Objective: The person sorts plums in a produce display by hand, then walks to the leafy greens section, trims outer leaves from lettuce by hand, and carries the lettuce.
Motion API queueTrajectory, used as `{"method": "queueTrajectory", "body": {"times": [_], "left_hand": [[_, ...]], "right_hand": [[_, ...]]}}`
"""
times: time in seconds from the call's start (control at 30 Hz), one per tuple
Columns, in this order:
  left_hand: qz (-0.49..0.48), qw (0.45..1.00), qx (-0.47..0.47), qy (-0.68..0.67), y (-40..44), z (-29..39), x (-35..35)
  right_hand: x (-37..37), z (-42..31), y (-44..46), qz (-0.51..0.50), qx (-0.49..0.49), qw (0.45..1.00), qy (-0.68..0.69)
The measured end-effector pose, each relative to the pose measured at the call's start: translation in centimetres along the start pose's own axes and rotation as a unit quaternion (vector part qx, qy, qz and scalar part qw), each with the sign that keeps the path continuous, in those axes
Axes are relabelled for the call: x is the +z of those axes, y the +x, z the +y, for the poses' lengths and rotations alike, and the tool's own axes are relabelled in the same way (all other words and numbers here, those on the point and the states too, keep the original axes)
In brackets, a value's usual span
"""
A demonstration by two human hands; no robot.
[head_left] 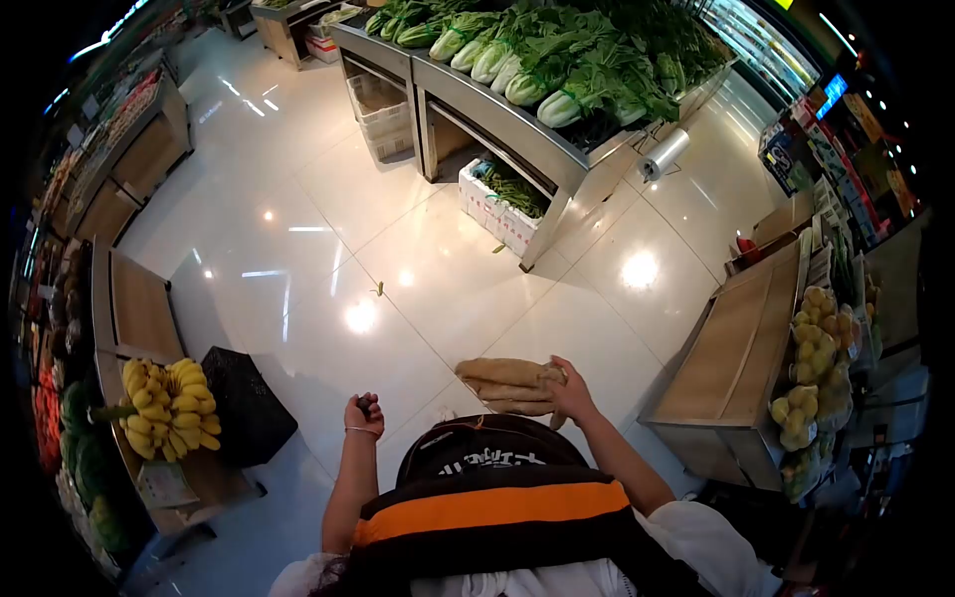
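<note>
A tan cloth (pixel 509 386), folded and hanging loosely, is gripped at its right end by my right hand (pixel 569 390). Out to the left, my left hand (pixel 365 414) is closed around a small dark object (pixel 365 405), whose kind I cannot make out. Both hands are held in front of my body above the tiled floor, well apart from each other. I wear a black apron (pixel 477 448) with white lettering and an orange band.
Leafy cabbages (pixel 557 60) cover a metal-edged stand ahead, with a white foam box (pixel 497 214) of green vegetables beneath. Bananas (pixel 171 408) and a black basket (pixel 247 403) are at left. Bagged yellow fruit (pixel 814 343) hangs by a wooden stand (pixel 731 343) at right. A green scrap (pixel 378 289) lies on the floor.
</note>
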State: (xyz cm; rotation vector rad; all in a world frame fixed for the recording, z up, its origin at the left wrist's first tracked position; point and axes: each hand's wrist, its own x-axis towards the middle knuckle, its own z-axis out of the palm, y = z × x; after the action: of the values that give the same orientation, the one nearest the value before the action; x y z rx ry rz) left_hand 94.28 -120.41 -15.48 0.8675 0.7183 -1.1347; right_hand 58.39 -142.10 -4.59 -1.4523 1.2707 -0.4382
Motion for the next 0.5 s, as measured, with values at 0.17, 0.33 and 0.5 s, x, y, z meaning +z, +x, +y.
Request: {"method": "queueTrajectory", "body": {"times": [0.17, 0.33, 0.5], "left_hand": [[-0.005, 0.998, -0.063, 0.026, 7.8, 1.9, 9.1], [0.050, 0.992, -0.056, 0.102, 13.4, 3.7, 22.1], [-0.008, 0.984, -0.043, 0.172, 19.0, 5.6, 31.1]], "right_hand": [[-2.3, 6.9, 6.4, 0.119, 0.079, 0.990, -0.016], [-5.0, 13.5, 11.5, 0.117, 0.156, 0.977, -0.088], [-8.6, 14.8, 17.6, -0.035, 0.279, 0.916, -0.288]]}}
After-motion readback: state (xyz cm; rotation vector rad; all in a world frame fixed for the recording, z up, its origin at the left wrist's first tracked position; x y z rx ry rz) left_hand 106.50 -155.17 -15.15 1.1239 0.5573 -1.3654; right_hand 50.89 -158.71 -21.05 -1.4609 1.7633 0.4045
